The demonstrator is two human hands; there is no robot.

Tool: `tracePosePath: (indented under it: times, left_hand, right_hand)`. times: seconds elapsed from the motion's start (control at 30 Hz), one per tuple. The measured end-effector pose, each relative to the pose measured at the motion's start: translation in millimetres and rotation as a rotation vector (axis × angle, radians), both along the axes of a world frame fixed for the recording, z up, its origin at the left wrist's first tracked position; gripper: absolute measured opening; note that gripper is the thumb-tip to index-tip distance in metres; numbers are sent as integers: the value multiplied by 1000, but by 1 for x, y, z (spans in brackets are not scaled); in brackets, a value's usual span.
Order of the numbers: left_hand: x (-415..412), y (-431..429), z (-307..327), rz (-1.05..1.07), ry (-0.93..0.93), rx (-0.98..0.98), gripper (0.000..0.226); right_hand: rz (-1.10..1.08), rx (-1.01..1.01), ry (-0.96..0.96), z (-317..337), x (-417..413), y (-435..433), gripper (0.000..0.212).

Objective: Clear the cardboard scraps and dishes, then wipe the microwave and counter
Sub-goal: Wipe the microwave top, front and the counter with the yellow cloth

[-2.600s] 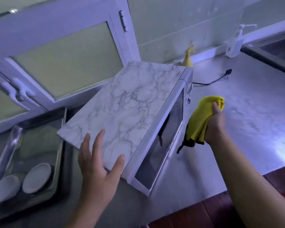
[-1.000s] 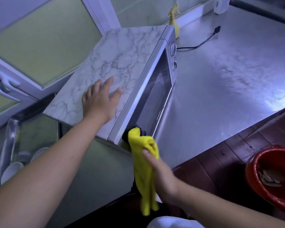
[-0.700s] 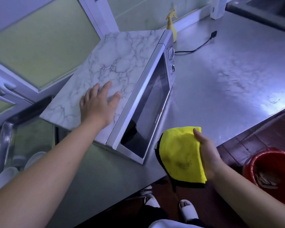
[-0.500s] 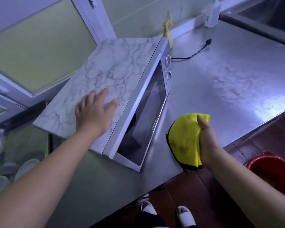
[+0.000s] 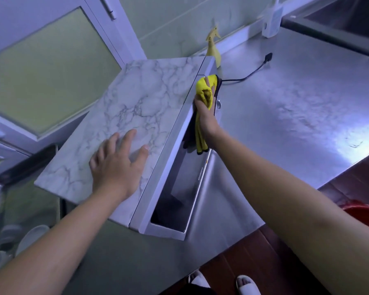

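A marble-patterned microwave (image 5: 141,107) stands on the steel counter (image 5: 296,116), its glass door facing right. My left hand (image 5: 117,167) rests flat on the microwave's top, fingers spread. My right hand (image 5: 206,118) grips a yellow cloth (image 5: 205,92) with a black edge and presses it against the upper front of the microwave, by the control panel. Part of the cloth hangs down over the door glass. White dishes (image 5: 30,239) lie in a metal tray at the lower left.
A yellow spray bottle (image 5: 213,47) stands behind the microwave, with a black power cord (image 5: 256,69) lying beside it. A white soap dispenser (image 5: 272,20) is by the wall, a sink (image 5: 349,20) at top right. A red bucket (image 5: 364,213) sits on the floor.
My right hand has carried the yellow cloth from over the counter edge up to the microwave's upper front. My left hand stays flat on the top.
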State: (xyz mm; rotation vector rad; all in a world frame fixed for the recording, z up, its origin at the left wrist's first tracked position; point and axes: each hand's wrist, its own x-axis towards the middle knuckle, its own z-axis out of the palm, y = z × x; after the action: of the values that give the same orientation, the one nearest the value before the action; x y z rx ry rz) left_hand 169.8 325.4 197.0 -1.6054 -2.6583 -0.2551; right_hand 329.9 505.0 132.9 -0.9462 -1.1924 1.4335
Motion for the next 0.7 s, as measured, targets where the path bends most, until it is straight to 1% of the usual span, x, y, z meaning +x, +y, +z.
tracePosePath:
  times: [0.1, 0.17, 0.33, 0.43, 0.47, 0.5, 0.57, 0.6, 0.63, 0.7]
  left_hand:
    - [0, 0, -1, -3, 5, -9, 73]
    - [0, 0, -1, -2, 8, -8, 73]
    - [3, -2, -1, 0, 9, 3, 72]
    - [1, 0, 0, 5, -1, 1, 73]
    - [0, 1, 0, 5, -3, 2, 74]
    - [0, 1, 0, 5, -4, 4, 74]
    - [0, 0, -1, 7, -3, 7, 74]
    - [0, 0, -1, 8, -4, 7, 74]
    - [-1, 1, -1, 10, -7, 7, 73]
    - [-1, 1, -1, 12, -15, 11, 71]
  right_hand:
    - [-31, -114, 6, -8, 0, 1, 89]
    - [-23, -175, 11, -10, -2, -4, 99]
    - [27, -283, 74, -12, -2, -37, 113]
    - [118, -363, 87, -14, 0, -67, 116]
    - [166, -403, 112, -15, 1, -75, 112]
    - [209, -434, 159, -16, 4, -83, 103]
    - [230, -459, 270, -17, 8, -97, 74]
    - [221, -468, 294, -14, 9, -106, 65]
    - [212, -470, 268, -9, 8, -115, 59]
    - [194, -400, 122, 4, 2, -139, 52]
